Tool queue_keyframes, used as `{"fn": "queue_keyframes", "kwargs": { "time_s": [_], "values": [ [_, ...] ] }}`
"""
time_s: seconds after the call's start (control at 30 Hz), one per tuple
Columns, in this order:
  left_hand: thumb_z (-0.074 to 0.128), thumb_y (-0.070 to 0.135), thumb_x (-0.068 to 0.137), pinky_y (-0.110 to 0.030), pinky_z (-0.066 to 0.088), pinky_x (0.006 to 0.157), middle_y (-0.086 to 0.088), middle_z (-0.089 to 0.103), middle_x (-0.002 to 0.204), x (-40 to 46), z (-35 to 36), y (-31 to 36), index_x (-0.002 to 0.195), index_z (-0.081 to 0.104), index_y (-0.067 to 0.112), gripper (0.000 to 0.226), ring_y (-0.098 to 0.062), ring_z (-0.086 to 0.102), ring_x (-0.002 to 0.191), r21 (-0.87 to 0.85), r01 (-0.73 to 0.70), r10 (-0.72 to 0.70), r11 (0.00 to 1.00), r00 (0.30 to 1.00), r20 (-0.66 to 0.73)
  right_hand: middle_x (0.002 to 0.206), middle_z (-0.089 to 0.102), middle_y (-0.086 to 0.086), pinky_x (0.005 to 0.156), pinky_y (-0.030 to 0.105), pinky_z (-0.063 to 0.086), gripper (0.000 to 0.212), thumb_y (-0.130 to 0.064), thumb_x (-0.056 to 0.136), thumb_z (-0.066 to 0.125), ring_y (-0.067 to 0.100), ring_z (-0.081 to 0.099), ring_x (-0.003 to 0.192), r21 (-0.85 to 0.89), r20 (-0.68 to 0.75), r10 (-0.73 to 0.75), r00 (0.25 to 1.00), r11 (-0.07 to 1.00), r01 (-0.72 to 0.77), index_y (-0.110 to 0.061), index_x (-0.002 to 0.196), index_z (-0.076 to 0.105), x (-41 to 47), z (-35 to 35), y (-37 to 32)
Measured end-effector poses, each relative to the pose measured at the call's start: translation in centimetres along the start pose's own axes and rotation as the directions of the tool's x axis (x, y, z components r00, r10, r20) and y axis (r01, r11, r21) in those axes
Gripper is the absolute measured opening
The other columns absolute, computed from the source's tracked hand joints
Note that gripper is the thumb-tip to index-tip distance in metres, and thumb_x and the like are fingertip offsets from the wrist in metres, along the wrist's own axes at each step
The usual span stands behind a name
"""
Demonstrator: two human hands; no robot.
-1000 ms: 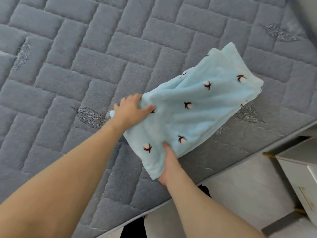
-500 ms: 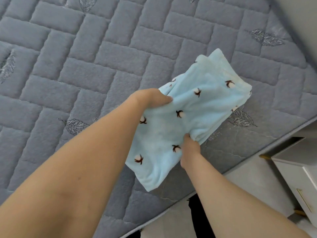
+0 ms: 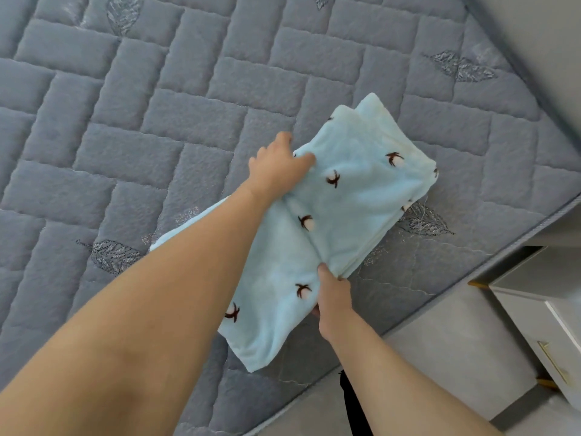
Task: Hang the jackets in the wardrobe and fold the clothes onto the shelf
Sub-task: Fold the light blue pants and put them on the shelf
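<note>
A light blue fleece garment (image 3: 345, 221) with small brown-and-white cotton prints lies partly folded on the grey quilted mattress (image 3: 157, 136). My left hand (image 3: 278, 166) grips its far left edge, thumb on top of the cloth and fingers curled under it. At the near right edge my right hand (image 3: 333, 294) pinches the fabric by a crease, its fingers hidden beneath the cloth. The upper half of the garment is doubled over in layers.
The mattress edge (image 3: 471, 256) runs diagonally at the lower right, with grey floor (image 3: 456, 357) beyond it. A white bedside cabinet (image 3: 540, 316) with a gold handle stands at the right edge. A pale wall (image 3: 534, 42) borders the upper right.
My left hand has carried the garment's edge further up and to the right, laying more cloth over. My right hand stays pinching the near edge.
</note>
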State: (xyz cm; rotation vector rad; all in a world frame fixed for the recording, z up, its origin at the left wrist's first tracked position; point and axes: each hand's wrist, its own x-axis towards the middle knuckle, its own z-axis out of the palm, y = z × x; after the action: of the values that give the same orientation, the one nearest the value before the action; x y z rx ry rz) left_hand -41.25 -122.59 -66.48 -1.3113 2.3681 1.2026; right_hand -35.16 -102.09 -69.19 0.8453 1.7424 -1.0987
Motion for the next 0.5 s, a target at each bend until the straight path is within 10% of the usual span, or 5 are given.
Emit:
{"fn": "queue_keyframes", "kwargs": {
  "time_s": [0.17,0.3,0.37,0.5],
  "values": [
    [0.048,0.038,0.094,-0.043,0.027,0.105,-0.006,0.056,0.129,4.0,2.5,5.3,0.125,0.054,0.018,0.038,-0.031,0.044,0.124,0.116,0.065,-0.07,0.991,0.997,0.042,0.114,0.063,0.01,0.094,0.051,0.052,0.048,-0.035,0.091,0.061,0.031,0.062,0.104,-0.047,0.088,0.015,0.996,0.999,-0.01,-0.014,0.131,0.045,1.0,-0.9,-0.2],
    [0.042,0.025,0.097,-0.036,0.029,0.08,-0.005,0.053,0.111,4.4,4.2,7.2,0.094,0.051,0.018,0.011,-0.031,0.048,0.104,0.265,-0.254,0.333,0.93,0.887,-0.319,0.113,0.064,0.006,0.094,0.049,0.052,0.039,-0.038,0.096,0.054,0.026,0.063,0.102,-0.109,0.137,0.003,0.991,0.994,0.012,-0.019,0.13,0.05,2.0,-1.5,-0.5],
    [0.043,0.027,0.098,-0.034,0.027,0.077,-0.003,0.051,0.104,4.2,5.0,8.4,0.096,0.052,0.016,0.015,-0.031,0.048,0.102,0.164,-0.405,0.437,0.899,0.854,-0.282,0.12,0.062,0.007,0.097,0.049,0.051,0.043,-0.04,0.099,0.05,0.028,0.062,0.107,-0.117,0.122,-0.006,0.992,0.993,0.02,-0.02,0.137,0.047,2.3,-1.4,-0.3],
    [0.039,0.052,0.097,-0.048,0.025,0.106,-0.005,0.045,0.137,5.0,5.3,7.1,0.133,0.045,0.025,0.045,-0.032,0.038,0.129,0.204,-0.151,0.173,0.967,0.98,-0.097,0.133,0.056,0.008,0.097,0.047,0.049,0.049,-0.042,0.101,0.045,0.03,0.058,0.113,-0.077,0.038,-0.041,0.998,0.996,0.044,-0.02,0.145,0.039,1.8,-0.8,0.4]
  ]
}}
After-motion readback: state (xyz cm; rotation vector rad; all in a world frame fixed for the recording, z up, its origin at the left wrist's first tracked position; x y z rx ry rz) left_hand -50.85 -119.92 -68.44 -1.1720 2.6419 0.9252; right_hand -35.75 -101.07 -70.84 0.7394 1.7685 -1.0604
